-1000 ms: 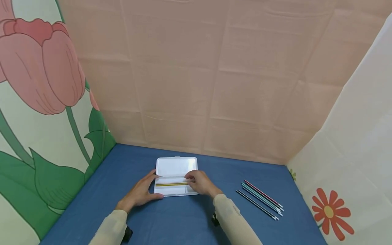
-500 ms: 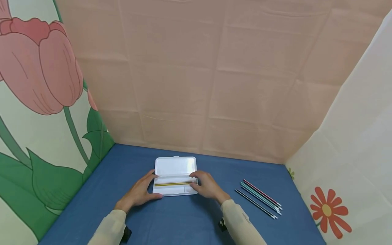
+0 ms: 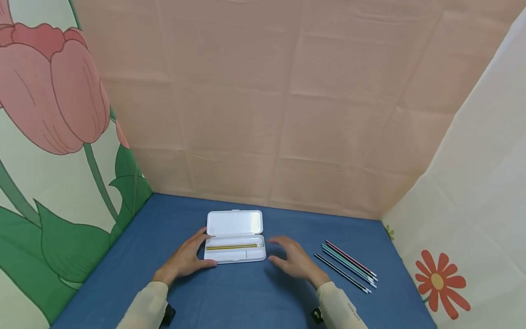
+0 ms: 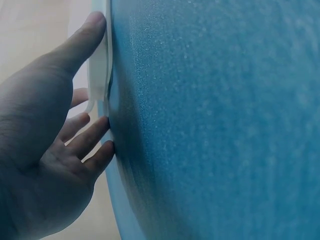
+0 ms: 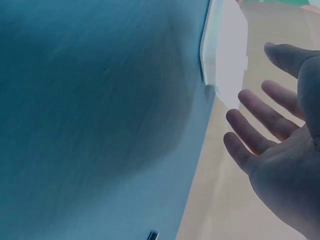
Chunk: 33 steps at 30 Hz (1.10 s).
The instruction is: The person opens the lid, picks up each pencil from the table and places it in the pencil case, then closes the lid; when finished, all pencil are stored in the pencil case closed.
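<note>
We rest our spread left hand [image 3: 186, 257] against the left end of an open white rectangular plastic case [image 3: 234, 222] holding slim yellow pencils [image 3: 232, 247]; our right hand [image 3: 297, 260], fingers parted, hovers off its right.

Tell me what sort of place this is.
Most likely a makeshift booth for tabletop work: a blue table, closed in by a tan cloth behind, a tulip print on the left and a white cloth on the right.

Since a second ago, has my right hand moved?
Yes: in the head view, the right hand has moved right, away from the open white case.
</note>
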### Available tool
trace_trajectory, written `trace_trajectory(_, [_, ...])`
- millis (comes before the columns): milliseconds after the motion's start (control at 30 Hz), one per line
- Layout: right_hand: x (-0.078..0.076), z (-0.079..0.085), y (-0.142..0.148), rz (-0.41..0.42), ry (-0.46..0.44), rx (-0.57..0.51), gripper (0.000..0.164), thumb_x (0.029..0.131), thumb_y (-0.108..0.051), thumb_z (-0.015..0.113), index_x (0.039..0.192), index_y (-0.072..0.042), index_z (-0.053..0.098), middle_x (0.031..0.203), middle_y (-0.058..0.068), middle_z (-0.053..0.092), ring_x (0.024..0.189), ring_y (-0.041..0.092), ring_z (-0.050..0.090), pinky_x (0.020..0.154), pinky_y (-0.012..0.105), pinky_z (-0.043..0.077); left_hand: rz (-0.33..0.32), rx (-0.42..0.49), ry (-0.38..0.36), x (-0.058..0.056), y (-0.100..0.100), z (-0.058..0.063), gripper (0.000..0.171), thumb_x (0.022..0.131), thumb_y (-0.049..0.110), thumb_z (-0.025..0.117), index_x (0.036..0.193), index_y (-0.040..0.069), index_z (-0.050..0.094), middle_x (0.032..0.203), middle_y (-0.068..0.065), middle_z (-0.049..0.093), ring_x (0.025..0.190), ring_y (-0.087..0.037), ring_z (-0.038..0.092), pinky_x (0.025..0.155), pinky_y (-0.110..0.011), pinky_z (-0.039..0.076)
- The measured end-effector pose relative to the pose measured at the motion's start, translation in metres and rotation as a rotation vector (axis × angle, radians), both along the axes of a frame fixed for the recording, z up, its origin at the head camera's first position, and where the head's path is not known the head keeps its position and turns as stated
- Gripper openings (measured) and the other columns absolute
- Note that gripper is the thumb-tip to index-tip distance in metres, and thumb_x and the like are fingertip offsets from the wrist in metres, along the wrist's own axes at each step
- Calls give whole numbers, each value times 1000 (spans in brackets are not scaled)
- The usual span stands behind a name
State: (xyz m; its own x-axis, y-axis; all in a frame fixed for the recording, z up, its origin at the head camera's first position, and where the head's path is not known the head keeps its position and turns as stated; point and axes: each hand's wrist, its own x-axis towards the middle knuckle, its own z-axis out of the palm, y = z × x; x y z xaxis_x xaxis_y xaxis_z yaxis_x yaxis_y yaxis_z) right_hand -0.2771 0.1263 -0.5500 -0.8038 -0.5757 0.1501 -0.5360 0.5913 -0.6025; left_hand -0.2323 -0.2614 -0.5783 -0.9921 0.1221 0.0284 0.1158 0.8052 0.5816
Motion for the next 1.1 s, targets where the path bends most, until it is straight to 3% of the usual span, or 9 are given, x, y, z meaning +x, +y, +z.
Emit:
trace_trajectory(233, [16,0,26,-55,6,3,51,107,-27,81,153,-12,66,156,10,69,151,40,62,124,69,50,1,-4,1,0,-1,-1,95,87,51,98,160,6,58,184,-23,33,165,-54,41,130,-75,40])
trace_trajectory(567, [36,-10,68,-92,134,63,51,105,-28,83,150,-11,68,149,6,74,143,36,68,115,65,57,-8,-1,8,1,-1,-1,95,88,51,97,161,5,57,185,-24,33,166,-54,41,130,-75,40])
trace_trajectory(800, [47,-17,100,-158,79,85,51,104,-27,84,150,-12,68,150,3,73,145,36,67,115,65,56,-8,5,2,1,-1,1,97,87,53,97,160,4,57,184,-25,32,166,-55,40,130,-76,39])
trace_trajectory(1100, [57,-19,143,-283,50,123,52,102,-27,87,149,-12,70,144,3,77,134,30,73,109,55,62,-7,-2,-6,-1,-1,0,97,86,53,98,160,5,58,185,-24,32,166,-54,40,130,-76,39])
